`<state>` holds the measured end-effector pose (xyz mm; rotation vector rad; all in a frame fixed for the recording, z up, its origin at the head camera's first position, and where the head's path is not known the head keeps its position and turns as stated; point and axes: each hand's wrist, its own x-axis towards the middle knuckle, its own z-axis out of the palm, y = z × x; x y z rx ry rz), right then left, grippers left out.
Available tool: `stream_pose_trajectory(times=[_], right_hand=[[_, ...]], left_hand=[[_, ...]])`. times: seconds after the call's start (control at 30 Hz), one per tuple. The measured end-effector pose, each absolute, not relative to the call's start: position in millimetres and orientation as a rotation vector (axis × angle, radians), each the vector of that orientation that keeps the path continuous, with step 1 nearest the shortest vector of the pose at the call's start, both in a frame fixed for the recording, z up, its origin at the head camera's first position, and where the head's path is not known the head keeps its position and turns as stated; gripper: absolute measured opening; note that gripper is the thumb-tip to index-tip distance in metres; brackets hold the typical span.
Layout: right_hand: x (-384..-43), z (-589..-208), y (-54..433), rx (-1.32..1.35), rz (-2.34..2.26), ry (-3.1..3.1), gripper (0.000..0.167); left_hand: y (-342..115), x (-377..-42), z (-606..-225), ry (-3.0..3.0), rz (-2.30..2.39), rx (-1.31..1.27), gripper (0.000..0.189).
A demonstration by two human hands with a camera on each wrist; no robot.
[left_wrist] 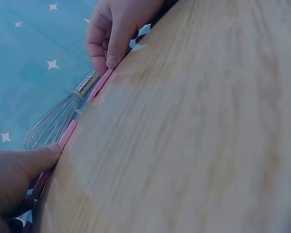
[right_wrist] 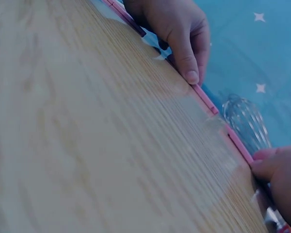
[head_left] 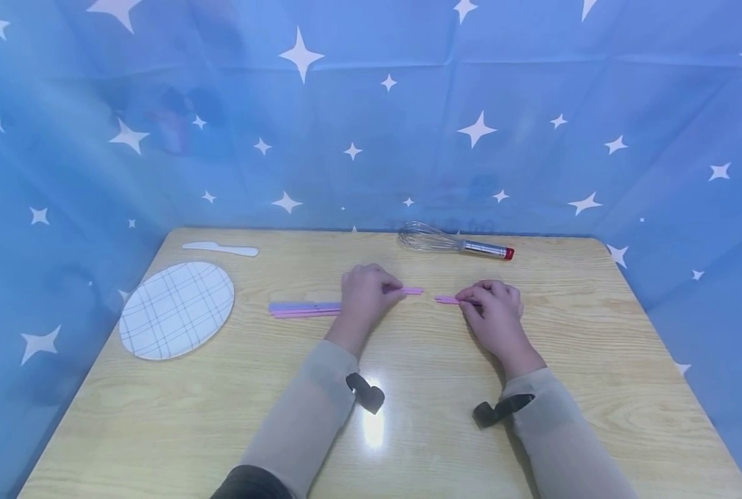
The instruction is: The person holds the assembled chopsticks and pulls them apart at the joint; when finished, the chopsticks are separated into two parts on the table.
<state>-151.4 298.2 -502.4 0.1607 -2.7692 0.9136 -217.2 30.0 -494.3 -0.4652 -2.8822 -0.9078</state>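
Observation:
Near the middle of the table my left hand pinches thin pink straws, whose ends stick out to the right of the fingertips. Facing it across a small gap, my right hand pinches other pink straws between thumb and fingers. In the left wrist view the two pink ends point at each other along the table surface. More purple and pink straws lie side by side left of my left hand; the wrist hides their right ends.
A metal whisk with a red-tipped handle lies at the table's back edge, behind the hands. To the left are an oval white plaid board and a white knife. A blue starry cloth hangs behind and around the wooden table.

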Motion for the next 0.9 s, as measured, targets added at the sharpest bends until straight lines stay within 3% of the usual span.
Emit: stream_pose_trajectory(times=[0.33, 0.6, 0.9], right_hand=[[-152.8, -499.8, 298.3, 0.148, 0.897, -2.855, 0.009], [-150.0, -505.2, 296.8, 0.145, 1.005, -2.687, 0.017], [-152.2, -506.8, 293.4, 0.187, 0.938, -2.604, 0.015]], left_hand=[[28.9, -217.8, -489.1, -2.891, -0.945, -0.488, 0.014], [24.4, -217.3, -495.3, -2.812, -0.880, -0.605, 0.034], [8.7, -214.7, -487.6, -2.771, -0.926, -0.510, 0.032]])
